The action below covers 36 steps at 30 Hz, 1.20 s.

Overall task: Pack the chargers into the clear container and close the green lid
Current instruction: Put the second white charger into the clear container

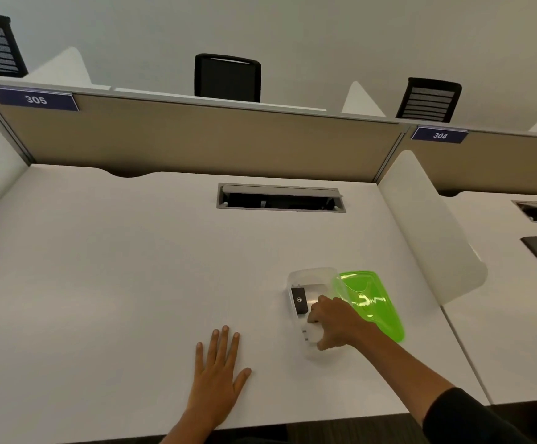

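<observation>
While the left hand lies flat, the right hand works inside the container; the lines below give each thing.

Desk (132, 267): white top, with low white side screens and a beige panel at the far edge.

Clear container (296, 277): it stands on the desk, right of the middle, with its long side running away from the person; it is open.

Green lid (376, 302): bright green and see-through, it is off the container and leans at the container's right side, tilted, touching or nearly touching the rim.

Black charger (299, 301): it lies inside the container along the left wall, with a small round mark on its top face.

White charger (312, 336): it is in the near part of the container, its metal prongs pointing left; it is partly hidden by the fingers.

Right hand (334, 325): it reaches in over the container's right rim; the fingers are curled and clamped on the white charger, thumb on the near side. The dark sleeve (472, 418) covers the upper arm.

Left hand (217, 373): it rests palm down on the desk, left of the container and apart from it; the fingers are straight and spread a little, holding nothing.

Cable hatch (280, 198): grey frame in the desk, far from the hands, with its flap raised.

Number plates: 305 (35, 99) at the left and 304 (440, 135) at the right, both on the panel top.

Chairs (227, 77): black backs show behind the panel.
</observation>
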Each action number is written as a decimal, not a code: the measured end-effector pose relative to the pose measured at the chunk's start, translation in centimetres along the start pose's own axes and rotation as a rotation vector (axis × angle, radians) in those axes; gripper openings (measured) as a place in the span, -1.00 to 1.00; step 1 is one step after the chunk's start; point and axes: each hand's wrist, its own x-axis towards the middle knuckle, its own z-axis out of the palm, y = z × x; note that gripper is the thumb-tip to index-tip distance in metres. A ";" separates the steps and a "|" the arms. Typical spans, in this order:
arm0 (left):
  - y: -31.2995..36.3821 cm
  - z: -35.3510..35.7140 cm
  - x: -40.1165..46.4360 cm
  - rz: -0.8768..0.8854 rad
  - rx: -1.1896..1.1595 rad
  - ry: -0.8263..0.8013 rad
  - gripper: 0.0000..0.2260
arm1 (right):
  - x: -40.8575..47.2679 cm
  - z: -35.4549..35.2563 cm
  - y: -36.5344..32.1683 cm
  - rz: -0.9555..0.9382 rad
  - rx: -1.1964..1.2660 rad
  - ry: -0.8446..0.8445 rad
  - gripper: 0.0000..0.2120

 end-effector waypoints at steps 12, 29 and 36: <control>0.0 0.1 0.1 -0.009 0.013 -0.013 -0.27 | 1.5 1.5 -0.1 -0.019 -0.023 -0.027 -0.69; 0.0 0.1 0.2 -0.006 0.021 -0.008 -0.26 | 1.6 2.4 0.5 -0.071 -0.046 0.012 -0.50; 0.1 0.2 0.3 -0.008 -0.027 -0.026 -0.27 | 0.6 2.4 0.8 -0.057 0.127 0.097 -0.30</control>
